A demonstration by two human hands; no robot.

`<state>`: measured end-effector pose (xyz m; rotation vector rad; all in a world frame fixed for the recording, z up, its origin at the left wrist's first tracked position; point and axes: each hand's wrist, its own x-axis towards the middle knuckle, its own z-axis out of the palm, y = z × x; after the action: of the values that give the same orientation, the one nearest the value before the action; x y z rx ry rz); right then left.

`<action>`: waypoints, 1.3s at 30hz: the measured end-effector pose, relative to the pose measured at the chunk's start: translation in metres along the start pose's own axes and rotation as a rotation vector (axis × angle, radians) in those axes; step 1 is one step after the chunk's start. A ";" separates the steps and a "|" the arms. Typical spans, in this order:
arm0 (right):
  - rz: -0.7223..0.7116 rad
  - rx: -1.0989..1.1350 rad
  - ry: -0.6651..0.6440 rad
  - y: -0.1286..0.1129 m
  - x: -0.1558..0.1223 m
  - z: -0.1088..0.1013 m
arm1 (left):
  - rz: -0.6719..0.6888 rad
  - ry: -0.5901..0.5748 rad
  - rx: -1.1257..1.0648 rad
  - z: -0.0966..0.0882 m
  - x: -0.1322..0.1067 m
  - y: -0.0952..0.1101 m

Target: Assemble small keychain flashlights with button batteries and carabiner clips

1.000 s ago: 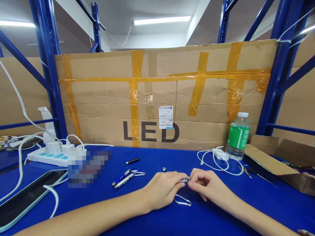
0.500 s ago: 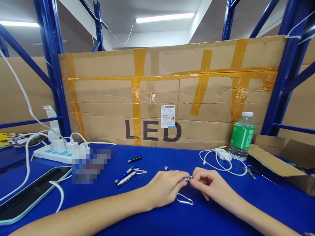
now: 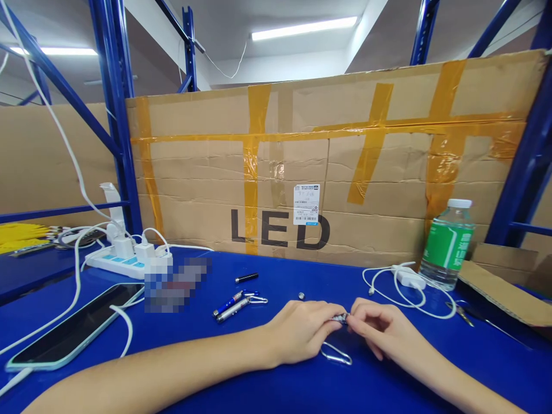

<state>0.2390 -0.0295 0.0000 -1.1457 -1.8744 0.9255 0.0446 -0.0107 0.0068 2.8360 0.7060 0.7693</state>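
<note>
My left hand (image 3: 302,330) is closed around a small silver, dark-patterned keychain flashlight (image 3: 340,318), most of it covered by the fingers. A silver carabiner (image 3: 337,354) lies on the table just under that hand; whether it joins the flashlight is hidden. Thumb and forefinger of my right hand (image 3: 379,325) pinch together at the flashlight's right end. Beyond my left hand stands a small silver cap (image 3: 301,296). To its left lie a blue keychain flashlight (image 3: 227,303) and a silver one (image 3: 233,310), with a carabiner (image 3: 259,299) at their end. Behind these is a short black tube (image 3: 246,278).
A phone (image 3: 80,325) and a white power strip (image 3: 118,264) with cables are on the left. At right are a coiled white cable (image 3: 409,279), a water bottle (image 3: 448,247), and a thin screwdriver-like tool (image 3: 502,328). A large taped carton (image 3: 207,172) stands behind.
The camera view has turned slightly left, so everything sits further right in the picture. Both hands keep the same hold on the flashlight.
</note>
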 end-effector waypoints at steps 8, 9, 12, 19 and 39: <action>0.015 -0.001 0.005 -0.003 0.002 0.000 | -0.003 -0.012 0.010 -0.001 0.001 0.000; 0.022 0.003 0.004 -0.003 0.002 0.001 | 0.000 -0.007 0.010 -0.001 0.000 0.000; 0.035 0.010 0.005 -0.004 0.002 0.001 | 0.004 -0.004 0.011 0.000 0.000 -0.001; 0.015 0.008 0.010 -0.004 0.000 0.000 | 0.011 0.001 -0.018 0.002 0.001 0.000; -0.004 0.011 0.007 -0.001 0.000 0.000 | 0.021 0.002 0.014 0.004 0.001 -0.004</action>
<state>0.2384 -0.0300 0.0007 -1.1367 -1.8630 0.9278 0.0458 -0.0068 0.0030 2.8603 0.6855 0.7733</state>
